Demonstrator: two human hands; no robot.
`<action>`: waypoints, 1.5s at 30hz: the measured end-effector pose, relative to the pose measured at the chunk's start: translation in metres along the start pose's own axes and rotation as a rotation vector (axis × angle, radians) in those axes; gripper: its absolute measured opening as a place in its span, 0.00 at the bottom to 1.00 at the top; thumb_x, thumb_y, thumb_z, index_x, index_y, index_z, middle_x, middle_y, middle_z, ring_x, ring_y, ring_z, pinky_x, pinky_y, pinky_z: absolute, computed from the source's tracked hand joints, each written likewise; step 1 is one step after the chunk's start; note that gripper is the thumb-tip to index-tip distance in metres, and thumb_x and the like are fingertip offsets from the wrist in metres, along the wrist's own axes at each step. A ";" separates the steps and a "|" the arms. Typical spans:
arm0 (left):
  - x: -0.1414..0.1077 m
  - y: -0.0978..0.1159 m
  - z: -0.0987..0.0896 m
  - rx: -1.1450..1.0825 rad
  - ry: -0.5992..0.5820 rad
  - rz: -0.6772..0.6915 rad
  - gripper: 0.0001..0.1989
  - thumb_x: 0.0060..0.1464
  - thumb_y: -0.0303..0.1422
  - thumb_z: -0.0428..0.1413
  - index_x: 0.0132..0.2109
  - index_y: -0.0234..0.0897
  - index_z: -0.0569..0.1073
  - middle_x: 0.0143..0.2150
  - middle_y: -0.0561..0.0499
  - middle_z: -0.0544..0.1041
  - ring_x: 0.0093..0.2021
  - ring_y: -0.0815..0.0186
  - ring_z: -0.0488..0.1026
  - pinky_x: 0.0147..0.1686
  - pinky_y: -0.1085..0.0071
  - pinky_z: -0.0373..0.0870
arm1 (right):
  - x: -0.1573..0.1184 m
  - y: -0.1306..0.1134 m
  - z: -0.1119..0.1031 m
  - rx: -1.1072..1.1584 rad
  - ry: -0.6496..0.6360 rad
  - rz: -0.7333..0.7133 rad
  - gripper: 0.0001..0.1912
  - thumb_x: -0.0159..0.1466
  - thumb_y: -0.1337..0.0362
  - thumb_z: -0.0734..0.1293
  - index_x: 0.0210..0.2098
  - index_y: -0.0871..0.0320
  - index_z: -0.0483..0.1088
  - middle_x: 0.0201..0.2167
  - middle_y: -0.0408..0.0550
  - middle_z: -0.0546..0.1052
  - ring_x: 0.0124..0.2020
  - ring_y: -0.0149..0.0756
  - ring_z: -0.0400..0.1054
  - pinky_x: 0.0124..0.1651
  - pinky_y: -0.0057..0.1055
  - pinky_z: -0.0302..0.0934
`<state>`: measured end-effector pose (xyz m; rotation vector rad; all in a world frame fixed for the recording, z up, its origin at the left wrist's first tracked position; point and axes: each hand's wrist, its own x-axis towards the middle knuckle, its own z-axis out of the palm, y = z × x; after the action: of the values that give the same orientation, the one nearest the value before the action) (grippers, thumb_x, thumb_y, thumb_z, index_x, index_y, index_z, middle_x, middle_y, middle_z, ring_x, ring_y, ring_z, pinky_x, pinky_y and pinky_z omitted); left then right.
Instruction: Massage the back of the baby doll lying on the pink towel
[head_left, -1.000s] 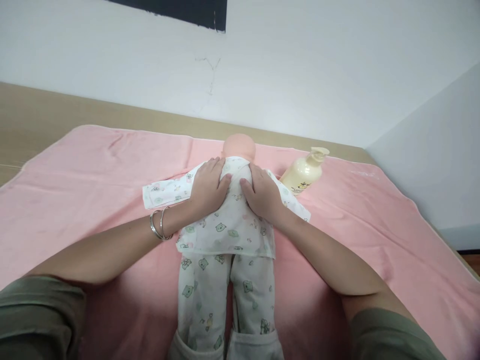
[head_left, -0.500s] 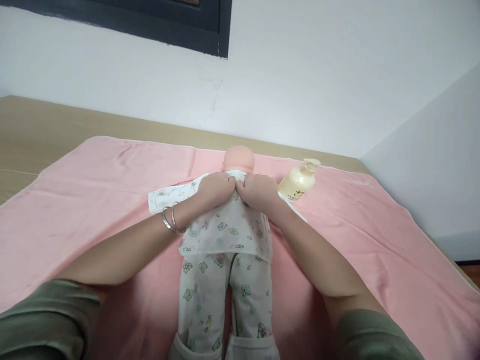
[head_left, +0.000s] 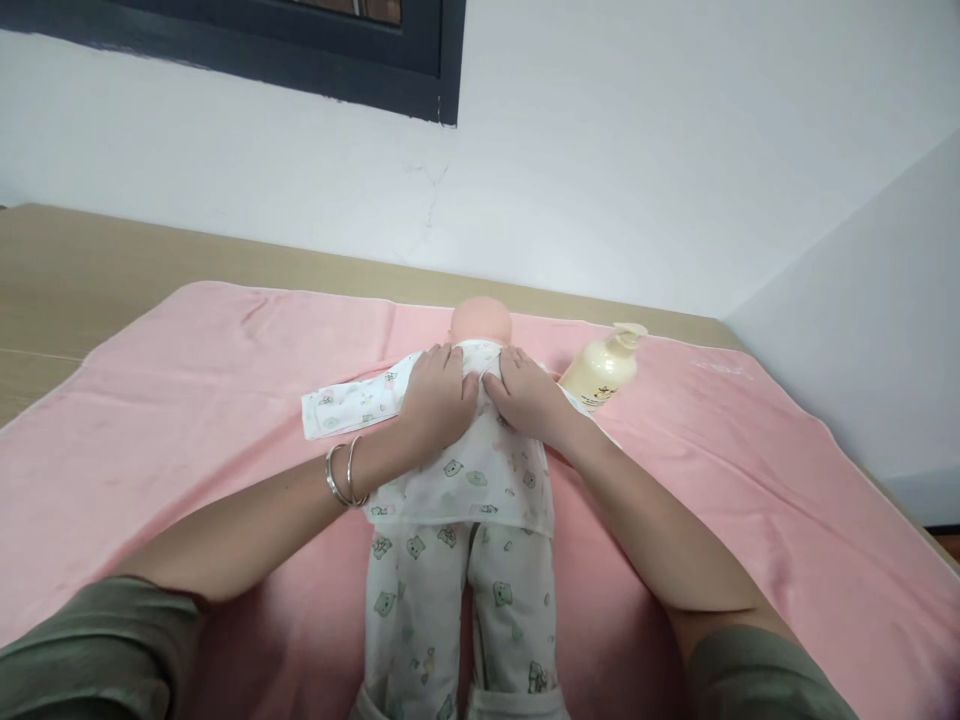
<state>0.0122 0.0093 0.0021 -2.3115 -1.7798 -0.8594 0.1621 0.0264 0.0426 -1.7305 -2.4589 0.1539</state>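
Observation:
A baby doll (head_left: 481, 319) lies face down or turned away on a pink blanket, its bald head toward the wall. It wears a white long-sleeved top (head_left: 480, 490) and matching trousers (head_left: 420, 620), both printed with small animals. My left hand (head_left: 441, 395) rests flat on the upper left of the top, fingers stretched toward the head. On the upper right of the top lies my right hand (head_left: 531, 395), also flat and open. The two thumbs nearly meet at the middle. The doll's left-side sleeve (head_left: 352, 405) stretches out sideways; the other is partly hidden behind my right hand.
Just right of the doll, a cream pump bottle (head_left: 604, 368) stands tilted in view on the pink blanket (head_left: 225, 400). Under the blanket is a wooden surface (head_left: 150, 250). White walls (head_left: 600, 150) rise behind and at right, with a dark window frame (head_left: 420, 60) above.
Both hands have gone from closed fingers pinching the top near the neck to lying spread flat on it. The view has shifted slightly.

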 end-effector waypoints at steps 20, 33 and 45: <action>-0.025 0.014 -0.034 0.027 -0.158 0.120 0.22 0.66 0.35 0.41 0.57 0.25 0.70 0.60 0.29 0.73 0.64 0.44 0.67 0.63 0.46 0.65 | -0.006 -0.001 0.012 0.061 0.156 0.045 0.32 0.73 0.56 0.52 0.61 0.82 0.63 0.64 0.76 0.65 0.69 0.60 0.57 0.72 0.53 0.51; -0.016 0.007 -0.025 -0.022 -0.167 0.087 0.28 0.68 0.35 0.38 0.64 0.18 0.63 0.68 0.26 0.64 0.70 0.42 0.60 0.68 0.45 0.60 | -0.001 0.003 0.012 0.190 0.191 -0.015 0.25 0.71 0.62 0.52 0.58 0.72 0.68 0.61 0.66 0.71 0.66 0.52 0.61 0.71 0.48 0.54; 0.019 -0.019 -0.022 -0.068 -0.263 -0.046 0.22 0.67 0.36 0.36 0.48 0.30 0.72 0.49 0.35 0.78 0.51 0.50 0.74 0.56 0.50 0.70 | -0.046 -0.030 0.015 0.173 0.191 -0.187 0.30 0.73 0.61 0.50 0.69 0.72 0.56 0.71 0.65 0.58 0.75 0.54 0.47 0.74 0.51 0.48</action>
<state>-0.0098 0.0226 0.0248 -2.5381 -1.9383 -0.6568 0.1473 -0.0267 0.0299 -1.3714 -2.3741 0.1675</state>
